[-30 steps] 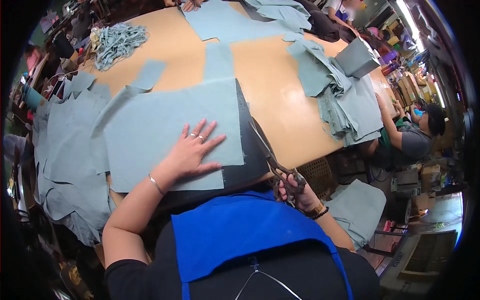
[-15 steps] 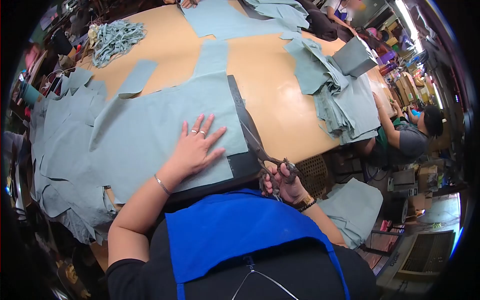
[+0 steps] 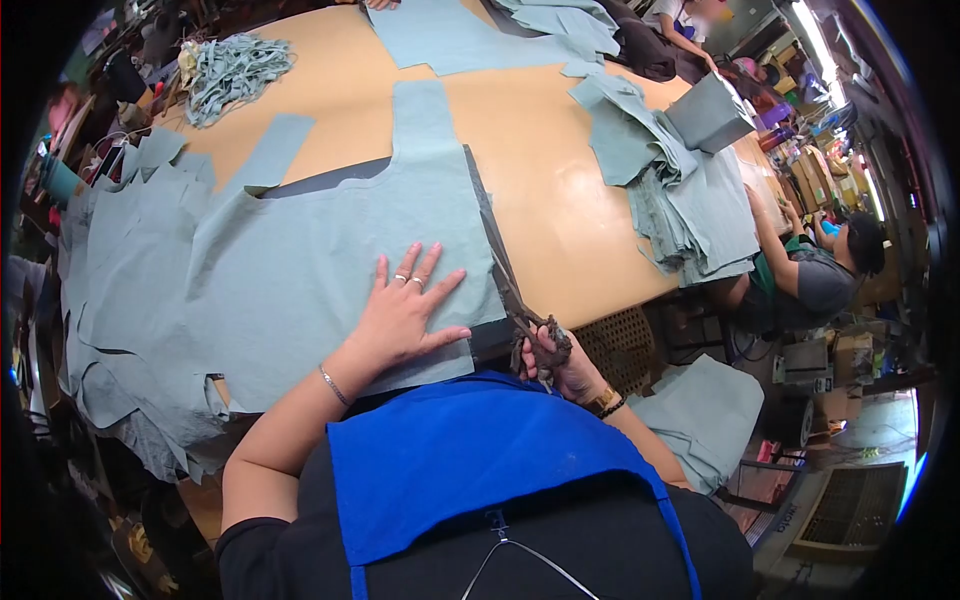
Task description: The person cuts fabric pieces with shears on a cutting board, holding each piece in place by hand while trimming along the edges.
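Note:
My left hand (image 3: 405, 305) lies flat with fingers spread on a grey-green cloth piece (image 3: 300, 270), two rings on its fingers. Under the cloth is a dark sheet (image 3: 492, 342), showing along the right, front and upper edges. My right hand (image 3: 572, 372) grips large scissors (image 3: 510, 290) by handles wrapped in dark, frayed material. Their blades point away from me along the cloth's right edge and look nearly closed. Whether cloth sits between the blades I cannot tell.
Loose cloth pieces (image 3: 130, 270) overlap at the left, and thin cloth strips (image 3: 238, 80) lie heaped beyond. Stacked cloth (image 3: 690, 210) sits at the table's (image 3: 540, 190) right. More cloth (image 3: 700, 410) rests low beside me. A person (image 3: 835, 265) is at the right; others work farther off.
The cloth has shifted slightly, exposing more of the dark sheet along its upper edge. My left hand has moved a little right and nearer me. The scissors' handles and blades have drawn together.

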{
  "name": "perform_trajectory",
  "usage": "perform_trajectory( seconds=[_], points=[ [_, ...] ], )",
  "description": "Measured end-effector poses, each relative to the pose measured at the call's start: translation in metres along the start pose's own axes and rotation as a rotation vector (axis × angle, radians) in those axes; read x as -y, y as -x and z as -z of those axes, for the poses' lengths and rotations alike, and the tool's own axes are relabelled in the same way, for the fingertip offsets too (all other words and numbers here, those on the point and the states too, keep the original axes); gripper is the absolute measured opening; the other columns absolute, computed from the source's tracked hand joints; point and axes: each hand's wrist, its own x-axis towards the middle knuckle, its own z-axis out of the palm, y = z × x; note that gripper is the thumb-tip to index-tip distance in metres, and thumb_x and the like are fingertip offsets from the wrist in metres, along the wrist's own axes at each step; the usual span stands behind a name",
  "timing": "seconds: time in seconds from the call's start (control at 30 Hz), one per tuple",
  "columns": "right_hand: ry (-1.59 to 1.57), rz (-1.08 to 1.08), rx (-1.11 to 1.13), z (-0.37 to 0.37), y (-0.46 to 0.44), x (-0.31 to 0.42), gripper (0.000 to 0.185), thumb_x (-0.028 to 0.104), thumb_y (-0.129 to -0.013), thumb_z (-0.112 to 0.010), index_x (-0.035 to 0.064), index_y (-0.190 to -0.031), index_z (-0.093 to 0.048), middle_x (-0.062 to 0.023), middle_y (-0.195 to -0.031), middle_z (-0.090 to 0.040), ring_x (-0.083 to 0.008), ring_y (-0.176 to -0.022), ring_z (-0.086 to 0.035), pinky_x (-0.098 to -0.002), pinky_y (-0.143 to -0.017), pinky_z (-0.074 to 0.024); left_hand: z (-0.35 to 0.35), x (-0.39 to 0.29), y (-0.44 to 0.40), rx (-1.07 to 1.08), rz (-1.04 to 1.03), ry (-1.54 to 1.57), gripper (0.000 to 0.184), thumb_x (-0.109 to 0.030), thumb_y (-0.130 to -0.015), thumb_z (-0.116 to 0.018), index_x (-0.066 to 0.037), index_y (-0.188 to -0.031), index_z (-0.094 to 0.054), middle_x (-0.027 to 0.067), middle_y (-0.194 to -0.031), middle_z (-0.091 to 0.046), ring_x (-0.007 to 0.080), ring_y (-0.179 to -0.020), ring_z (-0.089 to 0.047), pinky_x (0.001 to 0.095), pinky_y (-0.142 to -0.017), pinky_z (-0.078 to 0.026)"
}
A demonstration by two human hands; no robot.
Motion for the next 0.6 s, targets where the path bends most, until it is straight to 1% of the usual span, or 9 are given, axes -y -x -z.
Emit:
perform_trajectory(
  seconds=[0.07, 0.43, 0.6],
  points=[
    [0.009, -0.002, -0.018, 0.000, 0.003, 0.000, 0.040, 0.044, -0.089, -0.062, 0.0047, -0.087, -0.057, -0.0023, -0.070, -0.057, -0.0090, -0.059, -0.058, -0.0268, -0.061, -0.0538, -0.003, 0.000, 0.000, -0.032, -0.004, -0.013, 0.078, -0.074, -0.081, -0.043, -0.024, -0.142, -0.042, 0.0178, -0.152, -0.026, 0.0391, -0.141, -0.020, 0.0659, -0.107, -0.015],
    [0.007, 0.021, 0.014, 0.006, 0.006, -0.010, 0.032, 0.037, -0.092, -0.061, 0.0054, -0.089, -0.056, -0.0016, -0.072, -0.056, -0.0084, -0.061, -0.057, -0.0263, -0.061, -0.0529, -0.005, -0.002, 0.001, -0.037, 0.009, -0.013, 0.081, -0.075, -0.080, -0.042, -0.024, -0.142, -0.041, 0.0181, -0.152, -0.025, 0.0393, -0.141, -0.020, 0.0661, -0.107, -0.014],
    [0.038, 0.007, 0.010, 0.005, 0.009, -0.006, 0.033, 0.038, -0.091, -0.062, 0.0055, -0.090, -0.056, -0.0020, -0.073, -0.056, -0.0094, -0.062, -0.057, -0.0252, -0.061, -0.0517, -0.003, -0.005, 0.004, -0.040, -0.007, -0.009, 0.082, -0.076, -0.079, -0.043, -0.023, -0.142, -0.042, 0.0192, -0.152, -0.025, 0.0399, -0.141, -0.020, 0.0668, -0.106, -0.014]
  ],
)
